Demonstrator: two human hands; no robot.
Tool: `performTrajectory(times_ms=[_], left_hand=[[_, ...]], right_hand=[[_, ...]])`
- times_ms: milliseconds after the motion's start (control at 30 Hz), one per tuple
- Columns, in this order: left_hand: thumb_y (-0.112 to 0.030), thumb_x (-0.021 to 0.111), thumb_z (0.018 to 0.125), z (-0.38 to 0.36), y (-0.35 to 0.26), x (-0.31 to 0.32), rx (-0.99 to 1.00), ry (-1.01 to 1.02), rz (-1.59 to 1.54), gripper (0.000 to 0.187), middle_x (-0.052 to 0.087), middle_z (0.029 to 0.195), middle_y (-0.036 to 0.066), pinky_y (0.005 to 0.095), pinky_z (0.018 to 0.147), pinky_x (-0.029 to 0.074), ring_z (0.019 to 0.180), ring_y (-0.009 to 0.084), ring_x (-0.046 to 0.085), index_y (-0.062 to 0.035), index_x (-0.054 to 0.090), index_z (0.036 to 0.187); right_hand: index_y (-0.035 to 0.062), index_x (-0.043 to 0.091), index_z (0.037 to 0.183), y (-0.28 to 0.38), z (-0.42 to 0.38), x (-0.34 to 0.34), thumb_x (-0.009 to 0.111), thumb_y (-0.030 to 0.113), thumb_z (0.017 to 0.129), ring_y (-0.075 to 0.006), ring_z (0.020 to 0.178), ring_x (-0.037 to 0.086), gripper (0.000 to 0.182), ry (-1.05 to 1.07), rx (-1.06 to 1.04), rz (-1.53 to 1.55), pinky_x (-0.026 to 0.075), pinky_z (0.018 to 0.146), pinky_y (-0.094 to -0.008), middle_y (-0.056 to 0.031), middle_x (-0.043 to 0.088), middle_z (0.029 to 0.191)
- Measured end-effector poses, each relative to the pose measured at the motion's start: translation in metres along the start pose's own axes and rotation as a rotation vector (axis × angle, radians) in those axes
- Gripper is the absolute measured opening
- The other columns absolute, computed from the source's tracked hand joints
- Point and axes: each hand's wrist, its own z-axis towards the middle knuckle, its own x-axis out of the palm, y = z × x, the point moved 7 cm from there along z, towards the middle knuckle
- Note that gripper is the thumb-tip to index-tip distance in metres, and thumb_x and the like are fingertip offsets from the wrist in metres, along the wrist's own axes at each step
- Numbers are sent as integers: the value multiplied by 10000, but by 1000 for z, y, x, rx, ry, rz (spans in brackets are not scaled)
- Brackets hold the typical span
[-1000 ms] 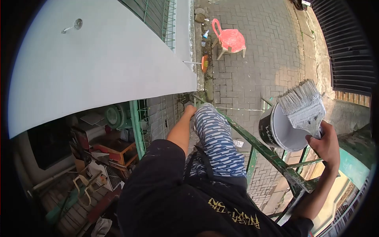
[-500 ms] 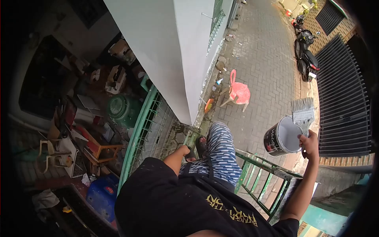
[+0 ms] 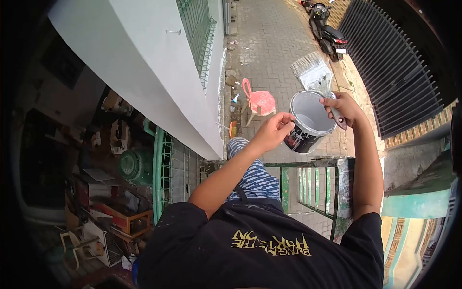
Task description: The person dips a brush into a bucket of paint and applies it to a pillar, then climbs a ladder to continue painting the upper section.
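My right hand (image 3: 342,110) is wrapped round the handle of a wide paintbrush (image 3: 315,74), its bristles pointing up and left, coated in pale paint. Beneath the brush is a dark paint can (image 3: 301,139) with a grey inside, close against my right fingers; whether they also hold its rim is hard to see. My left hand (image 3: 275,130) is at the can's left rim, thumb and fingertips brought together there. What that pinch holds, if anything, is too small to make out.
A green metal railing (image 3: 308,164) runs below the can. The white wall pillar (image 3: 159,72) stands at left. Down on the paved alley are a pink chair (image 3: 262,101) and a motorcycle (image 3: 329,36). Household clutter and a green drum (image 3: 134,166) lie at lower left.
My left hand has risen from near my leg to the can's rim. The brush and can have moved left in view, and the camera view has turned.
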Motion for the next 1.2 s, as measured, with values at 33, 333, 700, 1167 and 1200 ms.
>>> performTrajectory(times_ms=[33, 333, 700, 1167, 1200], left_hand=[[-135, 551, 917, 2, -20, 18, 3, 82, -39, 232, 564, 888, 21, 225, 673, 471, 754, 74, 552, -13, 541, 1114], [-319, 510, 937, 33, -33, 22, -197, -80, -177, 355, 611, 873, 41, 228, 559, 458, 679, 88, 543, 17, 617, 970], [-222, 549, 892, 33, -16, 55, -215, -51, -368, 347, 534, 1062, 62, 309, 778, 479, 947, 151, 551, -30, 466, 1168], [-2, 474, 843, 50, -12, 68, 50, -121, -341, 466, 468, 1004, 105, 256, 650, 522, 785, 150, 581, 1, 270, 1261], [-2, 474, 843, 48, -15, 68, 37, -109, -344, 466, 468, 1004, 105, 256, 650, 522, 785, 150, 581, 1, 270, 1261]], right_hand=[[18, 571, 787, 6, -1, 3, 733, 200, 779, -94, 496, 527, 243, 23, -5, -18, 439, 448, -226, -29, 557, 621], [20, 630, 838, 14, -2, 29, 746, 189, 747, -88, 489, 507, 224, -30, -64, -121, 355, 388, -263, -16, 555, 602], [3, 641, 848, 21, -7, 44, 757, 167, 751, -94, 510, 544, 223, 1, 29, -117, 373, 361, -247, -38, 617, 675], [11, 633, 897, 4, 9, 49, 759, 198, 761, -135, 654, 599, 264, 83, 30, 165, 491, 536, -270, -62, 638, 780], [11, 635, 884, 6, 5, 53, 763, 209, 759, -136, 658, 603, 267, 115, 34, 157, 497, 553, -274, -64, 642, 785]])
